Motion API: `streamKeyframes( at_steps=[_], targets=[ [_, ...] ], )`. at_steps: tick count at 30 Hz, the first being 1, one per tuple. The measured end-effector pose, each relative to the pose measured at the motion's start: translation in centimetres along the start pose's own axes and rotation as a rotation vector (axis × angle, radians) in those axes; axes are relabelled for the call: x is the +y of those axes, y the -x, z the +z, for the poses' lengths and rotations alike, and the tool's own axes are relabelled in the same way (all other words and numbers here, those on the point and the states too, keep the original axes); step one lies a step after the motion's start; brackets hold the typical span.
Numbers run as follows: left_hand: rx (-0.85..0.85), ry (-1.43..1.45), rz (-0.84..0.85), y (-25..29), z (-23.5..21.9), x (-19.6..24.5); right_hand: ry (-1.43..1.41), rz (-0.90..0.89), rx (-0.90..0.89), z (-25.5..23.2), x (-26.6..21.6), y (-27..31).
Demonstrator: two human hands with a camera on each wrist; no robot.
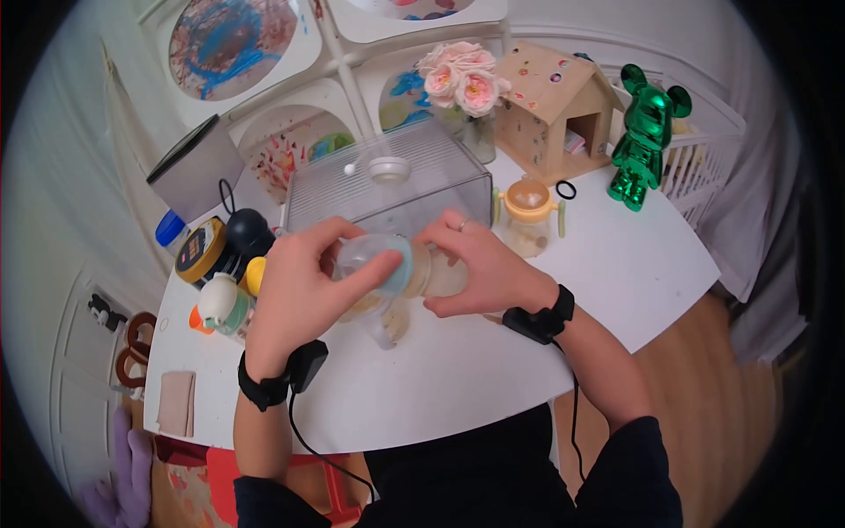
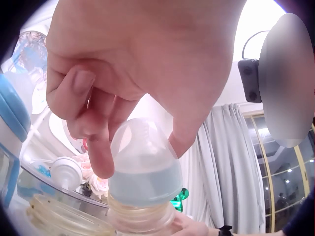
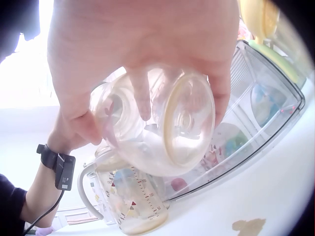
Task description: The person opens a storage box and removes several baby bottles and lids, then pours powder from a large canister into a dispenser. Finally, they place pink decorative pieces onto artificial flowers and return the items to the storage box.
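A clear baby bottle [image 3: 147, 155] lies tilted between both hands, over the white table. My left hand [image 1: 299, 282] grips its capped end, thumb and fingers on either side of the clear domed cap [image 2: 142, 142] and the pale blue collar [image 2: 147, 187]. The right hand [image 1: 497, 268], with a ring on one finger, holds the bottle's body from the other end. The right wrist view looks onto the rounded base. Just below the hands stands a clear cup [image 3: 133, 201] with a handle and printed measuring marks. My palms and fingers partly hide the bottle.
Behind the hands stands a grey see-through box [image 1: 396, 172] with a ribbed lid. A yellow-topped cup [image 1: 528, 202] with side handles is at right, near a shiny green bear figure [image 1: 647, 132]. Several bottles and a yellow-lidded jar [image 1: 202, 251] crowd the left. A folded cloth [image 1: 177, 403] lies at front left.
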State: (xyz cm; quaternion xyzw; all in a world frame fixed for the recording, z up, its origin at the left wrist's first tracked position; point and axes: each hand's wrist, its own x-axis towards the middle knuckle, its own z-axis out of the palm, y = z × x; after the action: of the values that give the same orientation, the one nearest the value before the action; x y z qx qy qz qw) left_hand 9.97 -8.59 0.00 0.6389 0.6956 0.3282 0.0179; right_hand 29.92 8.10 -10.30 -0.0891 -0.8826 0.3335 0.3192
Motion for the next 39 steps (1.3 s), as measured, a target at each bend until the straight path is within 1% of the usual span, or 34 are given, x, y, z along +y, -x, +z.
streamKeyframes(
  at_steps=[2, 4, 6, 8, 11, 12, 15, 17, 18, 20, 21, 23, 24, 25, 27, 29, 30, 32, 33, 36, 38, 39],
  targets=[
    [0.018, 0.071, -0.048, 0.3, 0.4, 0.1, 0.026, 0.028, 0.012, 0.0, -0.3, 0.2],
    [0.039, 0.066, -0.083, 0.4, 0.8, -0.5, 0.052, -0.005, 0.054, -0.3, -0.8, 0.2],
    [0.057, 0.061, -0.119, 0.7, 1.0, -1.2, 0.071, -0.067, 0.103, -0.1, -0.9, 0.2],
    [0.041, 0.124, -0.125, 1.0, 1.1, -1.6, 0.087, -0.151, 0.162, 0.2, -0.9, 0.1],
    [0.024, 0.237, -0.126, 1.5, 1.4, -2.9, 0.133, -0.226, 0.146, 0.3, -1.1, -0.2],
    [0.019, 0.279, -0.127, 1.6, 1.7, -3.4, 0.135, -0.226, 0.147, 0.4, -1.2, -0.2],
    [0.069, 0.483, -0.04, 2.0, 2.6, -4.1, 0.119, -0.207, 0.145, 0.5, -1.5, -0.1],
    [0.06, 0.444, 0.066, 2.3, 2.2, -4.1, 0.079, -0.171, 0.129, 0.7, -1.5, 0.0],
    [0.056, 0.425, 0.119, 2.3, 2.0, -4.2, 0.09, -0.188, 0.134, 0.7, -1.3, 0.0],
    [0.039, 0.466, 0.195, 2.3, 2.1, -4.8, 0.115, -0.223, 0.145, 0.7, -1.0, -0.1],
    [0.031, 0.487, 0.233, 2.3, 2.1, -5.0, 0.121, -0.208, 0.137, 0.7, -1.2, 0.0],
    [0.088, 0.503, 0.201, 2.6, 1.9, -3.5, 0.134, -0.179, 0.119, 0.7, -1.6, 0.0],
    [0.082, 0.461, 0.169, 2.7, 1.8, -3.5, 0.133, -0.182, 0.118, 0.8, -1.6, 0.0],
    [0.075, 0.418, 0.138, 2.8, 1.6, -3.4, 0.132, -0.184, 0.117, 0.9, -1.6, 0.0],
    [-0.01, 0.234, 0.048, 2.9, 0.9, -4.4, 0.133, -0.187, 0.115, 1.0, -1.6, 0.0],
    [-0.022, 0.265, -0.017, 3.0, 1.0, -3.6, 0.137, -0.188, 0.114, 0.9, -1.8, 0.0],
    [-0.028, 0.28, -0.049, 3.0, 1.1, -3.3, 0.133, -0.216, 0.132, 1.0, -1.7, 0.0],
    [-0.023, 0.309, -0.107, 2.8, 1.3, -3.6, 0.127, -0.273, 0.167, 1.1, -1.7, -0.1],
    [-0.02, 0.324, -0.137, 2.8, 1.4, -3.7, 0.126, -0.272, 0.166, 1.1, -1.7, 0.0],
    [-0.038, 0.438, 0.076, 2.7, 1.3, -3.3, 0.121, -0.277, 0.163, 1.0, -1.7, -0.1],
    [0.053, 0.486, 0.233, 2.5, 1.9, -3.6, 0.12, -0.28, 0.167, 0.8, -1.5, -0.1],
    [0.08, 0.5, 0.259, 2.5, 2.1, -3.3, 0.121, -0.284, 0.172, 0.8, -1.5, -0.2]
  ],
)
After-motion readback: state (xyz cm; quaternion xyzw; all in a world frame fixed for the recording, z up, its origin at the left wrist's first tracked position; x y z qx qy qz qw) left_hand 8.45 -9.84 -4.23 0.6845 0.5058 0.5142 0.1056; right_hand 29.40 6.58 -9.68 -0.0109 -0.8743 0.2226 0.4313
